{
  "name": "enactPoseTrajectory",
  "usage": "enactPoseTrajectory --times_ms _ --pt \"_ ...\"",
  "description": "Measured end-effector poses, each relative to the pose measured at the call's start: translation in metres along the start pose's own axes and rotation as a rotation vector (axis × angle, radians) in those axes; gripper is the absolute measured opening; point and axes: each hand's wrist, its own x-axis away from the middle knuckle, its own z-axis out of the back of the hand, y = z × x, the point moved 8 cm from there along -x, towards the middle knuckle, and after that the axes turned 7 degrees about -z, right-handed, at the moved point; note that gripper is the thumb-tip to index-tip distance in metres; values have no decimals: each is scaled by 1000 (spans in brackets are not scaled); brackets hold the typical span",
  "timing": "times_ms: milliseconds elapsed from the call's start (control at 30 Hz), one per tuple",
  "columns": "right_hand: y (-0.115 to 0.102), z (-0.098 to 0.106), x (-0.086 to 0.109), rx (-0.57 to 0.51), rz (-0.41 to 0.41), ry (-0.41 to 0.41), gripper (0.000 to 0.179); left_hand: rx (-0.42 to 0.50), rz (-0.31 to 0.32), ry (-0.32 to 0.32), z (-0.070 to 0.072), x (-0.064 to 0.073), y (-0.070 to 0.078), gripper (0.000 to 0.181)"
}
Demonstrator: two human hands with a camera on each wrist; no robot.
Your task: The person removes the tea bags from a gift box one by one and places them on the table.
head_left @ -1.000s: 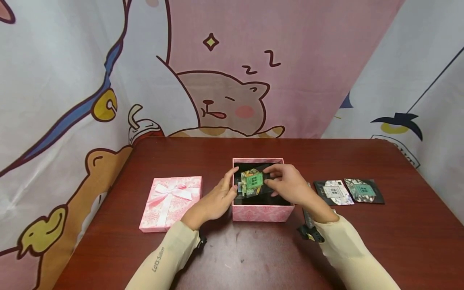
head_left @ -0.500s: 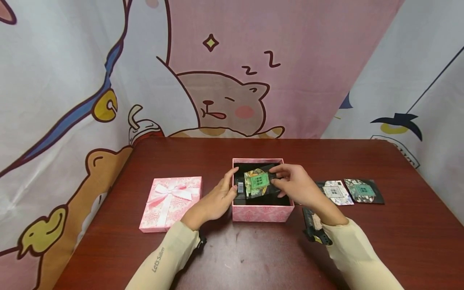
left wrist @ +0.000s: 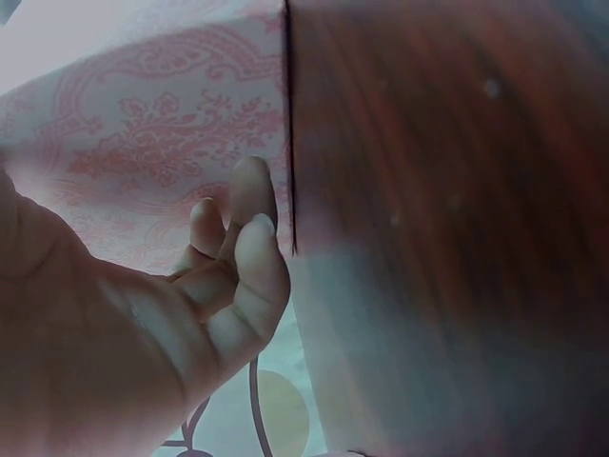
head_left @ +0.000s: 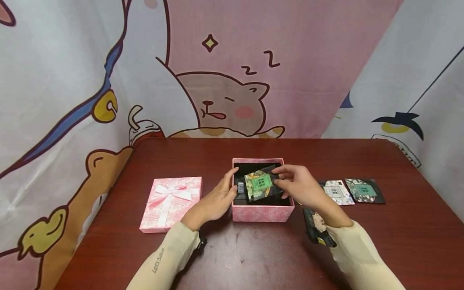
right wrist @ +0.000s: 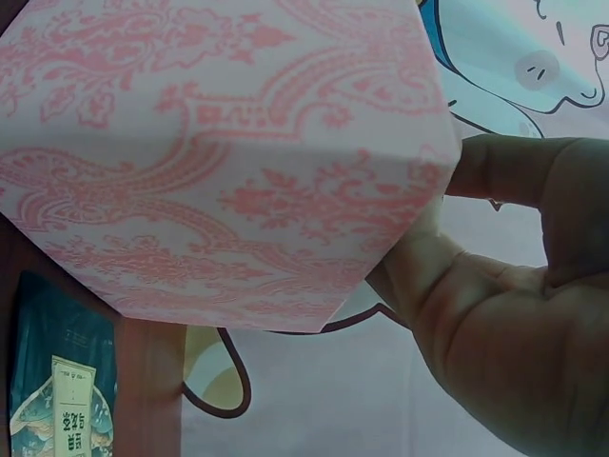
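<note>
An open pink patterned gift box (head_left: 263, 213) stands mid-table. My right hand (head_left: 299, 185) reaches over its right wall and pinches the right end of a black sachet (head_left: 262, 182) with a green label and a floral print. That sachet is slightly tilted inside the box. Beneath it, at the box's left, a black packet with a barcode (head_left: 241, 187) partly shows. My left hand (head_left: 217, 201) holds the box's left wall, thumb and forefinger over the rim; in the left wrist view several fingers lie along the outer wall (left wrist: 162, 143).
Left of the box lies its pink lid (head_left: 170, 204) with a ribbon bow. To the right are a white-labelled sachet (head_left: 338, 192), a green-labelled sachet (head_left: 364, 191) and a dark sachet (head_left: 315, 222) partly behind my right wrist. A printed curtain (head_left: 232, 48) hangs behind the table.
My right hand has drawn the sachet to the right inside the box, uncovering more of the barcoded packet beneath. The left hand has stayed on the box.
</note>
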Motion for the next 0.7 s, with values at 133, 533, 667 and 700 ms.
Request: enactPoseTrajectory --times_ms 133,533,667,700 --pt "-1 1 2 4 -2 7 32 2 2 4 0 0 0 57" --pt "3 12 9 -25 -36 13 34 3 3 6 1 1 1 56" --pt "2 14 11 -27 -36 19 35 3 1 3 1 0 1 56" --pt "3 15 12 -29 -38 20 35 3 1 2 0 0 1 56"
